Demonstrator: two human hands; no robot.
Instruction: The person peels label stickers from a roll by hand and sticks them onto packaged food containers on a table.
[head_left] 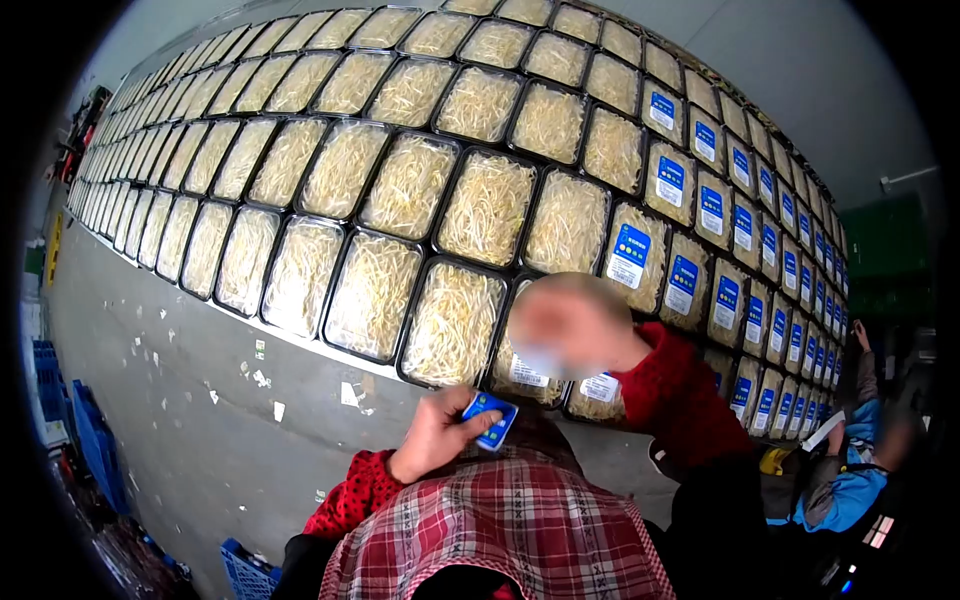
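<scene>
My left hand [436,436] is closed on a small stack of blue labels [494,424], with the thumb on top, just in front of the table's near edge. My right hand [580,325] is over a front-row pack of bean sprouts [520,388] and hides much of it. The white lower part of a label [530,371] shows on that pack beneath the hand. The right fingers are blurred, so whether they grip anything cannot be made out. Left of this pack lies an unlabelled tray of bean sprouts [452,325] under clear film.
Rows of black sprout trays cover the long table; those to the right carry blue-and-white labels [632,252]. A co-worker in a blue vest [850,485] is at the right. Paper scraps [349,395] litter the grey floor, and blue pallets [98,445] are at the left.
</scene>
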